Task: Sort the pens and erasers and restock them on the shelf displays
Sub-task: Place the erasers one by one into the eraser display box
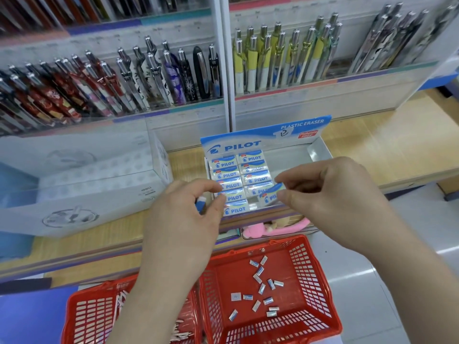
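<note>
Pinching the small white-and-blue wrapped eraser (pixel 272 193) between thumb and forefinger, your right hand (pixel 332 197) holds it tilted over the right-hand column of the blue-and-white cardboard display box (pixel 319 147). The grip is only fingertips on glossy wrapping. It could slip and drop over the box's front lip towards the baskets. Pressed in at this tilt, it could also nudge the neat rows crooked.

Your left hand (pixel 183 214) is curled, with thumb and forefinger touching the left column and a spare blue-ended eraser (pixel 200 205) tucked under the other fingers. That one may fall if you loosen them.

The box sits on a pale wood-grain shelf (pixel 377 150), with a white printed carton (pixel 94 184) just beside it and clear tiered pen racks (pixel 285 58) behind. Below, a red plastic basket (pixel 325 289) holds scattered loose erasers (pixel 263 286). A second red basket (pixel 82 316) seems to hold pens.
</note>
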A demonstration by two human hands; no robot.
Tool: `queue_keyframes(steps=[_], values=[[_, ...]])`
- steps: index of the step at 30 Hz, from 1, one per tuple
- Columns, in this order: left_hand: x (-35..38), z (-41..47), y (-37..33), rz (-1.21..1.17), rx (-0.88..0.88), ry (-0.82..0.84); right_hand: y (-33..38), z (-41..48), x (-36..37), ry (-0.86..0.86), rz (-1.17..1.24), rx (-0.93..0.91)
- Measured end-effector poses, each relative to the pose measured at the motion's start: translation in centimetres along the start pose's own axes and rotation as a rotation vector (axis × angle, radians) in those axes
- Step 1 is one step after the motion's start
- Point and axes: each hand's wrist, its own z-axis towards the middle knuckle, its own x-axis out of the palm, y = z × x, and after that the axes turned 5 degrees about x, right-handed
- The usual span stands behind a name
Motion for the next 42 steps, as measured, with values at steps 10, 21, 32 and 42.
queue_keyframes(steps=[10,21,32,42], values=[[0.4,0.4,0.3,-0.061,-0.102,0.014,1.2,0.9,1.5,-0.036,-0.325,0.008],[-1.7,-0.7,-1.3,-0.223,-0.07,0.078,0.8,1.0,1.1,-0.169,-0.202,-0.134],[-1.6,-1.6,-4.1,-0.443,-0.032,0.333,1.8,-1.7,1.1,0.378,0.567,0.043],[-1.1,-1.5,-5.2,-0.543,-0.012,0.207,0.2,-1.4,0.8,0.371,0.914,0.144]])
